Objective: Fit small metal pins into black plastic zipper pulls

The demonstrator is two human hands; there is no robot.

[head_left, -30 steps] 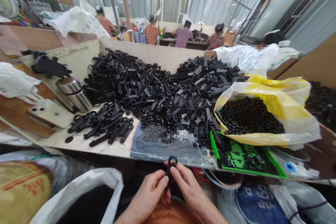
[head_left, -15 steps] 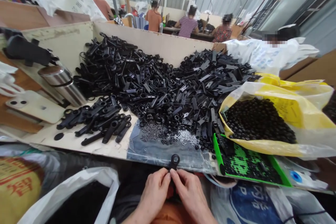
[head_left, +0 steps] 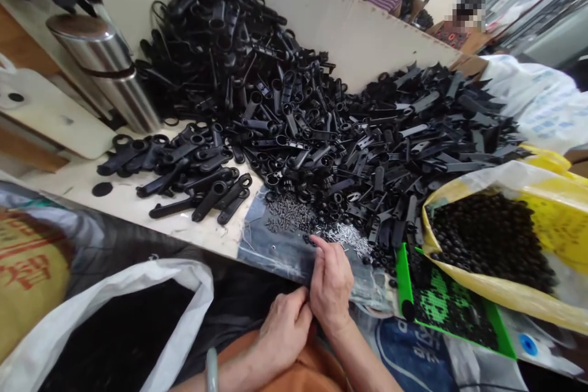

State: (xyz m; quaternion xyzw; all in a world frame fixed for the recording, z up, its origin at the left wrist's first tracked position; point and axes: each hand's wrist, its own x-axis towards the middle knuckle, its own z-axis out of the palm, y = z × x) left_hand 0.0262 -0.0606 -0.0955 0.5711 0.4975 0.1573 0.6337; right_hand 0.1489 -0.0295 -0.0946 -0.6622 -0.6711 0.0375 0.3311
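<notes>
Head view: the black plastic loop no longer shows between the hands. The left hand (head_left: 285, 331) curls low beside the right hand (head_left: 331, 282), which reaches over a denim scrap (head_left: 275, 251) near dark screws (head_left: 289, 213); any grip is hidden.

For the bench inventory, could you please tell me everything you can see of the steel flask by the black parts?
The stainless steel flask is a shiny cylinder with a dark band and a dark top. It seems to stand upright on the pale bench, beside the heap of black plastic parts, which touches its side.
</notes>
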